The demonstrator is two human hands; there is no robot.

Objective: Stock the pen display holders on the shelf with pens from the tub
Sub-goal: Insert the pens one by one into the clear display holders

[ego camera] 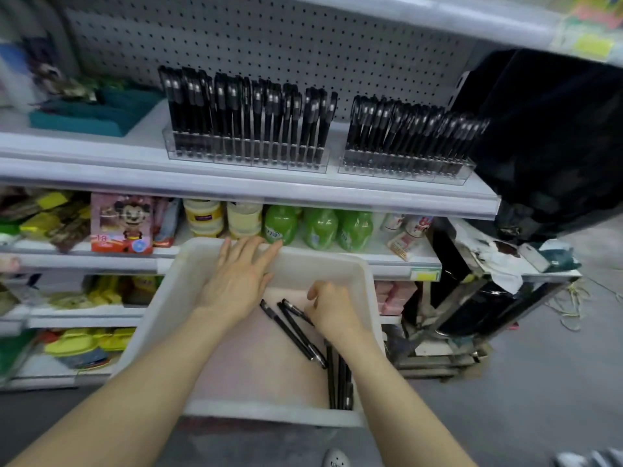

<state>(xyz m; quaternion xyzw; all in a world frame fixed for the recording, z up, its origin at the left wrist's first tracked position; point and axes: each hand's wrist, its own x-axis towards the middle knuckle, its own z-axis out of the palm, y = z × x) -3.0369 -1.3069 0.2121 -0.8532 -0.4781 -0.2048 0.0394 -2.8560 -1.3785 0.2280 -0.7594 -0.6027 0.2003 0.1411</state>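
A white plastic tub (175, 298) sits in front of me below the shelves, with several black pens (293, 335) loose on its pink bottom. My left hand (239, 278) lies flat with straight fingers on the tub's far rim. Inside the tub, my right hand (332, 308) has its fingers curled down, pinching the top of one black pen (298, 311). On the upper shelf (101, 170) stand two clear pen display holders, the left holder (246, 153) and the right holder (404, 163), both packed with upright black pens.
A teal tray (94, 112) sits left on the upper shelf. Green bottles (320, 227), yellow jars and a pink box fill the shelf right behind the tub. A black bag (553, 136) and a cluttered cart (488, 291) stand to the right. Grey floor lies lower right.
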